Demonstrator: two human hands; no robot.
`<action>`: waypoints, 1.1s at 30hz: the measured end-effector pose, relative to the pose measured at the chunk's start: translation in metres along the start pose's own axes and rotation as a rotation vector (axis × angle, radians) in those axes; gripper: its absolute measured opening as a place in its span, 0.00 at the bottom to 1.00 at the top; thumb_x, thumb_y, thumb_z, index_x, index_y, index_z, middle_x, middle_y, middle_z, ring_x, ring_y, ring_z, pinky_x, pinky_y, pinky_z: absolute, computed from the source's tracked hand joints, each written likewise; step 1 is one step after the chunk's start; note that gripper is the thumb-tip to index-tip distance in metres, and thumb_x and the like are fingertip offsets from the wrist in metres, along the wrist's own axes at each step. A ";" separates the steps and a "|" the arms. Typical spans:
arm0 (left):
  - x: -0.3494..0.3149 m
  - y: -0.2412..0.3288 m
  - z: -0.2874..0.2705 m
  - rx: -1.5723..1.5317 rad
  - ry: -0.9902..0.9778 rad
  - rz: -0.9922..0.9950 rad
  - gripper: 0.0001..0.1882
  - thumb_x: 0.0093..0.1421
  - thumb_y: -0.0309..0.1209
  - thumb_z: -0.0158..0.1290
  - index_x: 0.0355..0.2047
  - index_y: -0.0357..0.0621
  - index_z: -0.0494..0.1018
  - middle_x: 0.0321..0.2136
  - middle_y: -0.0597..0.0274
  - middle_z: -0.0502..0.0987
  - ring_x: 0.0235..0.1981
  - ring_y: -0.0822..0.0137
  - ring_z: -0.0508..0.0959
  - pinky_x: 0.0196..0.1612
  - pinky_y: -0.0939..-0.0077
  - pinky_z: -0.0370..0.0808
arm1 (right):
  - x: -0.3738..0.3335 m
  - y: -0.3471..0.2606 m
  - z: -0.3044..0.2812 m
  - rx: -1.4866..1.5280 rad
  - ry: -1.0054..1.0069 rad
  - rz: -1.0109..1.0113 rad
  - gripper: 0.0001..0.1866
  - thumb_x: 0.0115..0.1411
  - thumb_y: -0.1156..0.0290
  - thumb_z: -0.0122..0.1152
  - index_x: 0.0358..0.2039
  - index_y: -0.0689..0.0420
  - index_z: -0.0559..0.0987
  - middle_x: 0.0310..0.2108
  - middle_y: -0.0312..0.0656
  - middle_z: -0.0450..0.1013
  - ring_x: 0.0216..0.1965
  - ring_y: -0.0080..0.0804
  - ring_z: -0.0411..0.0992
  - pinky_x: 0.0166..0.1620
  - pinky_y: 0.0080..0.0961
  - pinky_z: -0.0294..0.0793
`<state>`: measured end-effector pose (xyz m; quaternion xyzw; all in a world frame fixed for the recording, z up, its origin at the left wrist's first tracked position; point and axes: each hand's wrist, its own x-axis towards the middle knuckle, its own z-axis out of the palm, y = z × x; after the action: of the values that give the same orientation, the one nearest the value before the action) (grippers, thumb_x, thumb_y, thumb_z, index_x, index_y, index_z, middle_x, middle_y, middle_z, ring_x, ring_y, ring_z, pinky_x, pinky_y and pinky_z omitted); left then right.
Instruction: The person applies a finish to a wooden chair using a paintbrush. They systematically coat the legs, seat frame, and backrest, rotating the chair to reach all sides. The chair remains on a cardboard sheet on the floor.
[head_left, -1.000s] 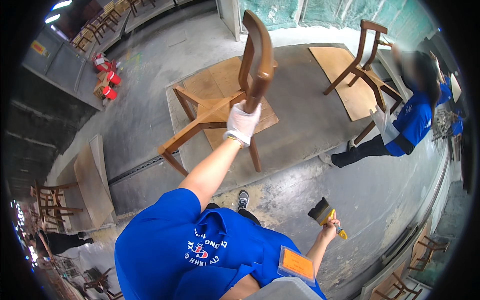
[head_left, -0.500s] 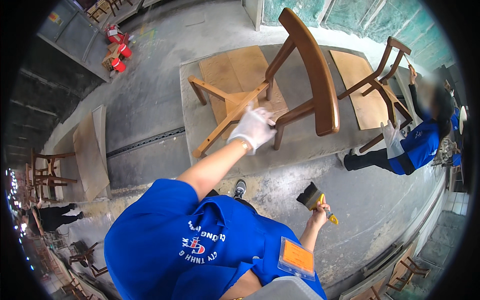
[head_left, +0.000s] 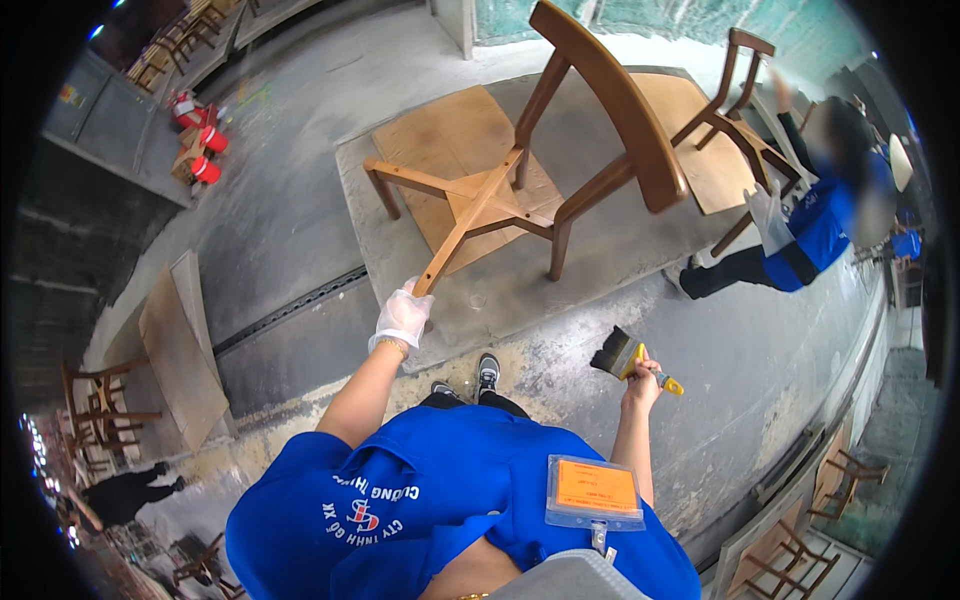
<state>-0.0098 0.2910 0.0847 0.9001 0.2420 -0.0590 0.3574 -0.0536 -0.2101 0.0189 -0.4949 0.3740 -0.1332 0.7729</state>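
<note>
A brown wooden chair frame (head_left: 480,205), with crossed seat rails and a broad curved backrest (head_left: 615,95), stands before me on a low grey platform. At its near left corner, my left hand (head_left: 403,316) in a whitish translucent glove is closed round the frame; the glove hides the leg there. Off to the right, apart from the chair, my bare right hand (head_left: 642,386) grips a wide paintbrush (head_left: 622,355). Its dark bristles point up and left, and its yellow handle end shows below the fingers.
Cardboard sheets (head_left: 440,115) lie under the chair on the grey platform (head_left: 480,320). At the right a co-worker in blue (head_left: 825,230) stands by another chair (head_left: 735,120). Red containers (head_left: 207,170) sit far left, more chairs (head_left: 105,410) nearer left. A floor channel (head_left: 290,310) runs left of the platform.
My left hand has moved from above the middle of the chair's seat rail toward me, to its near left corner, and now holds it. The brush stays in my right hand.
</note>
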 end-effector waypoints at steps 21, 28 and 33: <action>0.046 0.061 -0.083 -0.197 0.295 0.092 0.26 0.55 0.35 0.69 0.55 0.44 0.84 0.48 0.47 0.86 0.47 0.54 0.87 0.51 0.67 0.80 | -0.053 -0.077 0.196 -0.447 -0.590 -0.872 0.09 0.60 0.87 0.67 0.26 0.62 0.76 0.60 0.51 0.81 0.60 0.41 0.79 0.63 0.37 0.76; 0.056 0.086 -0.100 -0.030 0.296 0.062 0.22 0.69 0.43 0.60 0.60 0.50 0.82 0.63 0.54 0.80 0.60 0.54 0.82 0.63 0.65 0.76 | 0.012 -0.219 0.434 -0.651 -1.047 -1.726 0.08 0.51 0.84 0.62 0.27 0.60 0.71 0.62 0.46 0.79 0.66 0.51 0.75 0.75 0.46 0.68; 0.074 0.091 -0.090 0.141 0.365 0.028 0.23 0.75 0.50 0.50 0.61 0.52 0.81 0.65 0.58 0.78 0.66 0.53 0.77 0.68 0.64 0.73 | 0.087 -0.198 0.506 -0.854 -1.008 -1.962 0.03 0.58 0.74 0.62 0.29 0.54 0.76 0.66 0.34 0.76 0.71 0.44 0.69 0.76 0.45 0.66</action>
<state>0.0927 0.3239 0.1864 0.9220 0.2856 0.0931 0.2444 0.3981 -0.0174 0.2674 -0.7853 -0.4989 -0.3237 0.1722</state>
